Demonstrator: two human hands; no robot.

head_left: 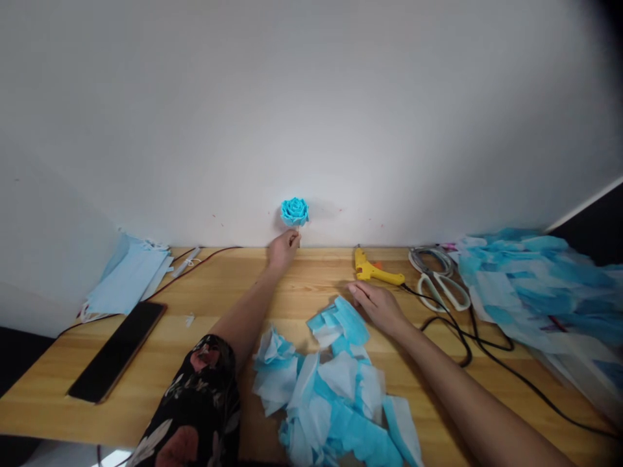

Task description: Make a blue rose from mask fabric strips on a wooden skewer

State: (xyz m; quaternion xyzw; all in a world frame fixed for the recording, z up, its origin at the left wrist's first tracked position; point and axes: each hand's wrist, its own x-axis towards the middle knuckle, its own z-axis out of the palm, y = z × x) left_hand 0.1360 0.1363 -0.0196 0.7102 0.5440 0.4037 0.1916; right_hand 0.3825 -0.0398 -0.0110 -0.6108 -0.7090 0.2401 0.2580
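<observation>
Just above mid-frame, before the wall [311,97]: flower [294,211], on top of the left hand [283,250]. Lower centre, on the table [160,363], between both forearms: heap of scraps [341,402], with the right hand [377,305] beside its upper right. Behind that hand, glue gun [377,271]; farther right, scissors [438,275], then loose sheets [540,279] towards the right edge. Middle left, stack of masks [129,275]; lower left, before it, phone [119,353].

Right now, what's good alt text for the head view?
The left hand holds a blue flower by its stem before a white wall, at a wooden table's far edge. The right hand is near a yellow glue gun and blue-white scraps. Face masks and a phone lie left; scissors, right.
</observation>
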